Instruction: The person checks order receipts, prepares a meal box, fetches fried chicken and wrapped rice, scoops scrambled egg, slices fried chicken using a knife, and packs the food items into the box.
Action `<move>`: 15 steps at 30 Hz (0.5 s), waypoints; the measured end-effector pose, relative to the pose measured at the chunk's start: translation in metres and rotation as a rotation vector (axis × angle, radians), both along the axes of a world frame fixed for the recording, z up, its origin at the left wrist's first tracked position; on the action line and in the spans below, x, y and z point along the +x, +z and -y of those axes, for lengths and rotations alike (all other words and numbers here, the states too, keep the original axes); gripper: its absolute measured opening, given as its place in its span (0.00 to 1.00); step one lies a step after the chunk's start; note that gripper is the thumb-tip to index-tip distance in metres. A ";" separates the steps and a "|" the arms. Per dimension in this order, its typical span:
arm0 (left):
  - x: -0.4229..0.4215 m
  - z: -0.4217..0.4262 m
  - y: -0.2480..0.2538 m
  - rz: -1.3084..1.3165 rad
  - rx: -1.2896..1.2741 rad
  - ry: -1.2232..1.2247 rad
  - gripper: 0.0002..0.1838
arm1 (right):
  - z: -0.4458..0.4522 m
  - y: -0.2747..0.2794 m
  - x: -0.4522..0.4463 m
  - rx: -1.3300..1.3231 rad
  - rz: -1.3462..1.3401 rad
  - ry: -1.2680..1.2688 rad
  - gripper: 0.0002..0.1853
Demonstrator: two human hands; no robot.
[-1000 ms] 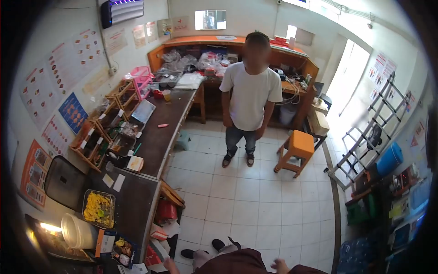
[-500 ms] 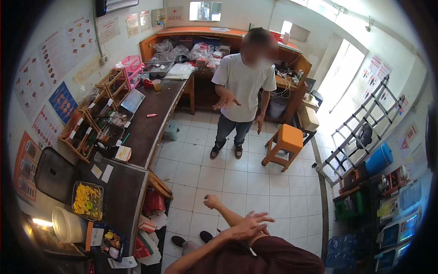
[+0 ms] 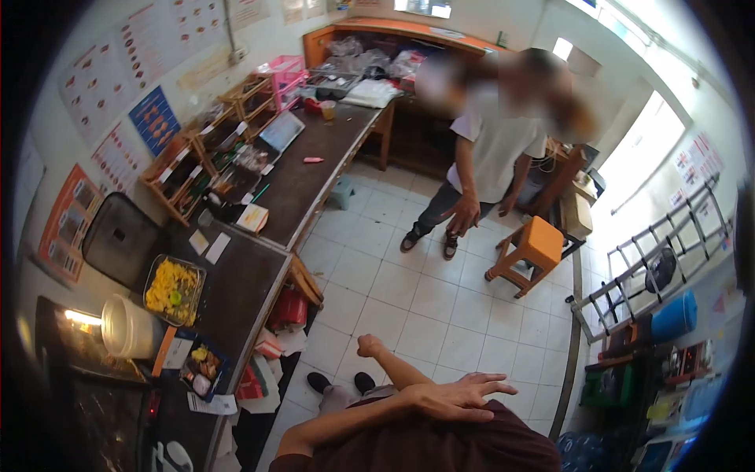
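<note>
My left arm lies across the front of my body. My left hand (image 3: 465, 397) rests over my right arm by the dark maroon sleeve (image 3: 495, 440), fingers spread and nothing in them. From beneath it, my right forearm (image 3: 399, 371) reaches forward and to the left. At its end, my right hand (image 3: 369, 346) is curled closed above the tiled floor, with no object showing in it. Neither hand touches the dark counter (image 3: 271, 216) on the left. Facing me, a person in a white T-shirt (image 3: 491, 153) stands with one hand (image 3: 462, 212) held low in front.
An orange stool (image 3: 528, 250) stands right of the person. A ladder (image 3: 653, 259) leans at the right wall near a blue bucket (image 3: 674, 316). The counter holds a tray of yellow food (image 3: 171, 291), a white tub (image 3: 130, 329) and wooden racks (image 3: 177, 175).
The view has swung left, so the room sits further right in it. The other person has lowered the raised hand and leans more. My arms stay crossed, left hand flatter.
</note>
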State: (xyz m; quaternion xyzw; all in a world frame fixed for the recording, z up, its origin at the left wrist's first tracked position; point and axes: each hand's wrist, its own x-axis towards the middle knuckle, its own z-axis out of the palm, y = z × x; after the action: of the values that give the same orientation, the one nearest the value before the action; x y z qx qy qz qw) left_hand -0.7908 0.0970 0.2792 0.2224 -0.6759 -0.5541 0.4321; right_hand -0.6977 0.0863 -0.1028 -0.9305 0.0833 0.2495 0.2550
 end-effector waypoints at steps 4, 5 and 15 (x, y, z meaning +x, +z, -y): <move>-0.010 -0.006 0.000 -0.319 -0.023 -0.028 0.38 | 0.009 -0.009 0.002 -0.049 -0.018 -0.040 0.15; -0.012 -0.009 0.007 -0.406 -0.099 -0.041 0.37 | 0.009 -0.010 0.002 -0.043 -0.041 -0.019 0.16; 0.007 -0.037 -0.001 -0.400 -0.200 0.275 0.29 | 0.005 -0.003 0.086 0.197 -0.136 -0.037 0.27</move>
State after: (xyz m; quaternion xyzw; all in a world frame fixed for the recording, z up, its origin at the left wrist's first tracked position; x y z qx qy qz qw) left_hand -0.7835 0.1340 0.2785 0.1542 -0.5918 -0.4534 0.6484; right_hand -0.6113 0.0814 -0.1061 -0.8802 0.0927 0.3141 0.3434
